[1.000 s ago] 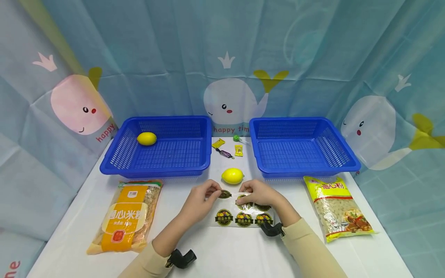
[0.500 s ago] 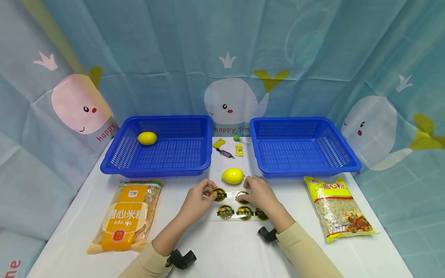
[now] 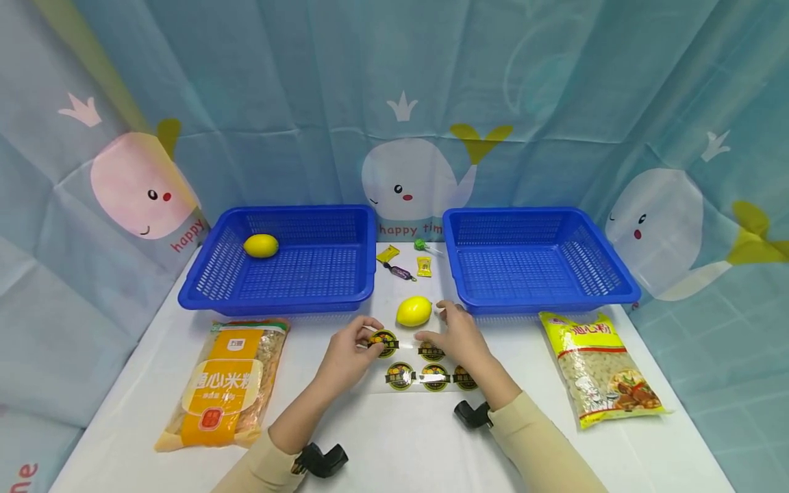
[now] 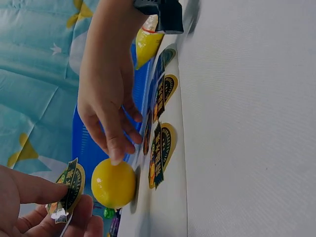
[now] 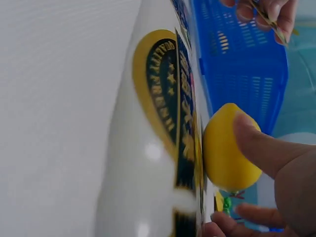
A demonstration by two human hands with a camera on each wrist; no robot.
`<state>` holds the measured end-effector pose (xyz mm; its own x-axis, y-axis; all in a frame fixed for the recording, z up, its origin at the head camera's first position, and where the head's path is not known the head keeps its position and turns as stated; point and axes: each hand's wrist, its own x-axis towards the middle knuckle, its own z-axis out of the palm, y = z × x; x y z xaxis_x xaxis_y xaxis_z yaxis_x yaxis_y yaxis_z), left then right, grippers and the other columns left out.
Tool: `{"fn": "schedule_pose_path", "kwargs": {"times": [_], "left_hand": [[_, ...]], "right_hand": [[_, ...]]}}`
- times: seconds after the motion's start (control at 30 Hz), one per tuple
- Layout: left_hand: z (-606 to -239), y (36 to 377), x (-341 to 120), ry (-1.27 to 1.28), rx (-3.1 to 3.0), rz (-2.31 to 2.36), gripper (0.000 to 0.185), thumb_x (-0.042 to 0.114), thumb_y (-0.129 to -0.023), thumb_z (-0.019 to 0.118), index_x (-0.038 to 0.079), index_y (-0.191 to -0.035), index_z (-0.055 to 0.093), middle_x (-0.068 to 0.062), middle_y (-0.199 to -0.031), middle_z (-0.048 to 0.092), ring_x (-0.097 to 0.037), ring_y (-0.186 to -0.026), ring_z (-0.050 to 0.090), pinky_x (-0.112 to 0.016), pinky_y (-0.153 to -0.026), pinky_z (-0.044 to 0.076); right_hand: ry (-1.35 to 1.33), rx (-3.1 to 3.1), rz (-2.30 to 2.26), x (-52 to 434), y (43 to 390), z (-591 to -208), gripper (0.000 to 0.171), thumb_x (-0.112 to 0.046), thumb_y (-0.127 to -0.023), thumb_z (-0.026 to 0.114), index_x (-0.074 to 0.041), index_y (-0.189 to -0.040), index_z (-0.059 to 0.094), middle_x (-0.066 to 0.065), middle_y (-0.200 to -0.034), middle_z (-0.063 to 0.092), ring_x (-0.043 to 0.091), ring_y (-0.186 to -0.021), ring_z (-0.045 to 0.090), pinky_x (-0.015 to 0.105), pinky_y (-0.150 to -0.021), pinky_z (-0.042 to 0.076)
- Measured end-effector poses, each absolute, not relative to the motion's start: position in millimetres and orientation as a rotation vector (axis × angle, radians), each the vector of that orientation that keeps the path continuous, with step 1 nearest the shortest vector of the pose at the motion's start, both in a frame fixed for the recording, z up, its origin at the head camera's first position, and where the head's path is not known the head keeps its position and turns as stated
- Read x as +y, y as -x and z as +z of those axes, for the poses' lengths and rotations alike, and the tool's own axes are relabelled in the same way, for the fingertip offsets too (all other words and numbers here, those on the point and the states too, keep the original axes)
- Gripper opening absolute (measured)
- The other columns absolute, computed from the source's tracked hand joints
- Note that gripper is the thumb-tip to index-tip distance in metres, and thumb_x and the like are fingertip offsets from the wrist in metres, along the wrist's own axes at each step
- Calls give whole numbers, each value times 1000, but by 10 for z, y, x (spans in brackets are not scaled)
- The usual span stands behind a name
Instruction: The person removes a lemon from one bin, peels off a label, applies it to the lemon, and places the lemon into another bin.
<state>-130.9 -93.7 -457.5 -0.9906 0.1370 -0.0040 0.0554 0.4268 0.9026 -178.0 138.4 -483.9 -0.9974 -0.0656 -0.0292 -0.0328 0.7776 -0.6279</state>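
My left hand [image 3: 346, 355] pinches a peeled oval fruit sticker [image 3: 387, 345], dark with a gold rim, between thumb and fingers. In the left wrist view the sticker [image 4: 69, 192] stands raised off the sheet. A whole yellow lemon [image 3: 414, 311] lies on the table just behind the sticker sheet [image 3: 408, 350]. At the lemon's right side is my right hand [image 3: 461, 337], fingers and thumb spread apart. Its thumb overlaps the lemon [image 5: 222, 148] in the right wrist view. Several stickers still sit on the glossy sheet, partly under the right hand.
Two blue baskets stand at the back; the left basket [image 3: 277, 301] holds another lemon [image 3: 261, 246], the right basket [image 3: 542, 301] shows a bare floor. Wrapped candies [image 3: 399, 272] and a green lollipop [image 3: 420, 244] lie between them. Pasta bags flank the hands, left bag [image 3: 222, 387] and right bag [image 3: 600, 373].
The left hand has drawn the sticker off the sheet and slightly left. My right hand has lifted from the sheet and moved toward the lemon, which has turned a little.
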Motion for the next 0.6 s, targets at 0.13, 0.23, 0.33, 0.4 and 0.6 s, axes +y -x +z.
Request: {"fn": "schedule_pose_path", "kwargs": {"times": [0.13,0.23,0.33,0.4,0.6], "left_hand": [[-4588,1314,-942,-171,2583,1635,26,2,-87,73,11,-111,66,-1,-82,68,-14,-73,59,-26,-69,52],[-4599,1317,-939,-176,2580,1636,26,2,-87,73,11,-110,66,0,-81,68,-13,-72,59,-26,-68,51],[-4607,1317,-938,-184,2581,1640,26,2,-87,73,11,-111,66,0,-81,68,-13,-72,59,-25,-67,51],[-4608,1317,-939,-190,2584,1642,26,2,-87,73,11,-111,66,0,-81,69,-13,-72,59,-25,-67,51],[-4598,1324,-939,-189,2586,1652,25,3,-88,73,11,-110,66,1,-84,70,-13,-74,61,-24,-68,53]], "right_hand": [[-9,2880,-1097,1308,1876,-4848,88,-60,-87,71,-2,-147,44,17,-121,67,34,-111,63,51,-97,53],[-55,2868,-1119,1227,1946,-4854,89,-68,-90,60,-1,-147,45,16,-119,67,33,-110,64,50,-96,52],[-81,2851,-1155,1144,1986,-4849,89,-69,-89,62,2,-141,50,19,-122,67,35,-111,64,50,-96,53],[-92,2820,-1211,1102,2000,-4845,86,-65,-87,67,3,-137,53,20,-124,66,34,-110,64,49,-95,54],[-127,2612,-1527,1087,1990,-4822,76,-38,-79,87,-1,-136,54,16,-127,64,28,-109,66,39,-91,58]]}}
